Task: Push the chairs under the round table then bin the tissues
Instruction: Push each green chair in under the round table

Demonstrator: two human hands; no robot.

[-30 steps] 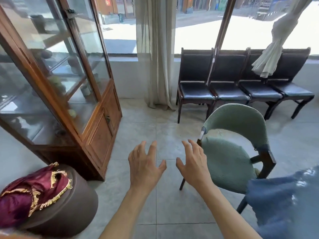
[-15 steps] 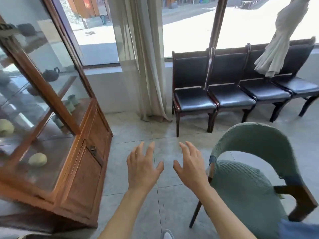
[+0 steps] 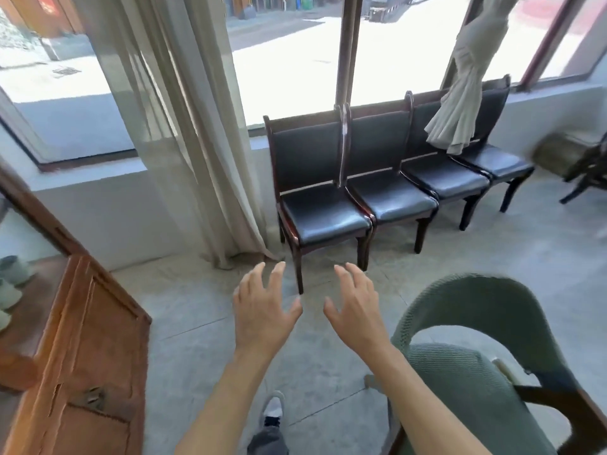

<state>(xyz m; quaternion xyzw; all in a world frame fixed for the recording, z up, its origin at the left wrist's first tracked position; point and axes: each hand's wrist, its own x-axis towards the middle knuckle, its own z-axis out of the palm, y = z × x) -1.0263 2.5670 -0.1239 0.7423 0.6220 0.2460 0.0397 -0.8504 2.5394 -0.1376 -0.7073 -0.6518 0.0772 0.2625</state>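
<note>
A green upholstered chair (image 3: 466, 382) with a curved back and dark wooden arms stands at the lower right, its back toward the window. My left hand (image 3: 262, 310) and my right hand (image 3: 354, 310) hover side by side over the floor, fingers spread, holding nothing. My right hand is just left of the chair's back and does not touch it. No round table, tissues or bin show in this view.
A row of black leather chairs (image 3: 387, 188) lines the window wall ahead. A wooden glass-fronted cabinet (image 3: 75, 356) stands at the left, a long curtain (image 3: 203, 142) hangs beside it. Another dark chair (image 3: 588, 172) sits at the far right. My shoe (image 3: 272, 408) is on the tiled floor.
The view has moved forward and turned right: the cabinet slid left, the black chairs and the green chair came closer. Both hands stay raised and spread.
</note>
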